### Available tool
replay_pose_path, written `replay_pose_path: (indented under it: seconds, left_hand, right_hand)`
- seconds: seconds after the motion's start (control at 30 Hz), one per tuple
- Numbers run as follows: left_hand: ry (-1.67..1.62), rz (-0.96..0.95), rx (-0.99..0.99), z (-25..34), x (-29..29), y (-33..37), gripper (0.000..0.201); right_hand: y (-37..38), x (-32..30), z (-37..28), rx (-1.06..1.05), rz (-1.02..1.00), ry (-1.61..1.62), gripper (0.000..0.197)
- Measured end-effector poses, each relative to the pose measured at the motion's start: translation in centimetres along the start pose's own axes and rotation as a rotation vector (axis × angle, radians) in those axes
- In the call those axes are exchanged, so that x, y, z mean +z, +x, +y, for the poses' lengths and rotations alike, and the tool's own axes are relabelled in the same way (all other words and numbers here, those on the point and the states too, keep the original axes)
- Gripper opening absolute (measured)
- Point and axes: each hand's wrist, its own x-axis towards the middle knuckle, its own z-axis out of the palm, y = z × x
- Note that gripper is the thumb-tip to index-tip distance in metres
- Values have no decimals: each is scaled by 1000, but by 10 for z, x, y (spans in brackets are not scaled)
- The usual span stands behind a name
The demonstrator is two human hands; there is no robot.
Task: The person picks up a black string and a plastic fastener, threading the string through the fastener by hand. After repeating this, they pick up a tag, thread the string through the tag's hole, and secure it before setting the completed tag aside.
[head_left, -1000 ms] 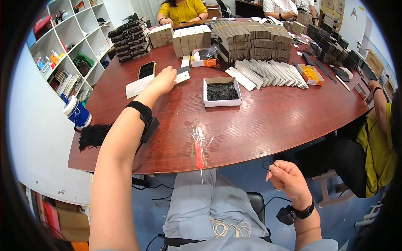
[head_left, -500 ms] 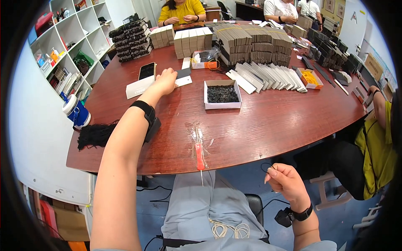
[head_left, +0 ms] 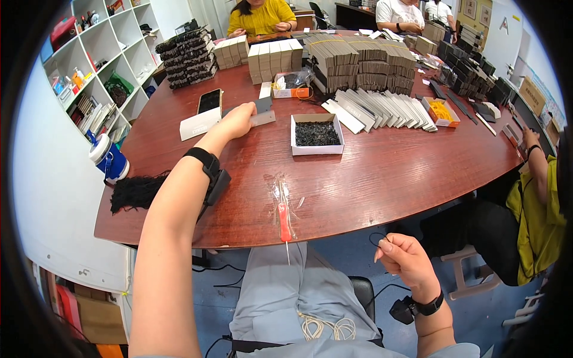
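Note:
My left hand (head_left: pixel 240 119) reaches over the table with its fingers closed on the left end of a card (head_left: pixel 262 118), whose face now looks greyish. Behind that card lies a dark grey card (head_left: pixel 263 105). Beyond the table's front edge, my right hand (head_left: pixel 408 258) pinches a thin black cord (head_left: pixel 376 234) that forms a small loop. Between the hands, a red-handled awl (head_left: pixel 285 222) is fixed under clear tape, its metal tip sticking out past the edge. A white open box (head_left: pixel 317 151) of small black pieces stands right of my left hand.
A phone (head_left: pixel 210 101) and a white folded card (head_left: pixel 199 124) lie by my left hand. Black cords (head_left: pixel 138 192) and a blue jug (head_left: pixel 111 160) are at left. Fanned grey cards (head_left: pixel 385 111) and banded stacks (head_left: pixel 361 62) stand behind. A co-worker's arm (head_left: pixel 537 160) is at right.
My left hand has shifted slightly right and closed on the card, which has tilted and changed from white to greyish. My right hand has barely moved, still with the cord.

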Motion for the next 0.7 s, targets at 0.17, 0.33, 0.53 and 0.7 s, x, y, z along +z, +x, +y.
replay_pose_path:
  seconds: [0.17, 0.33, 0.53, 0.7]
  left_hand:
    - [-333, -81, 27, 36, -21, -35, 26]
    - [-1199, -93, -68, 130, -46, -122, 23]
    - [-1573, 136, -180, 195, -1, -232, 18]
    - [-1607, 15, -387, 211, 55, -264, 18]
  right_hand:
    - [-4, 3, 2, -19, -8, 18, 24]
    - [0, 16, -1, -68, -17, 16, 24]
    - [1, 42, -4, -98, -95, -9, 25]
    - [1, 48, 3, -59, -114, -19, 25]
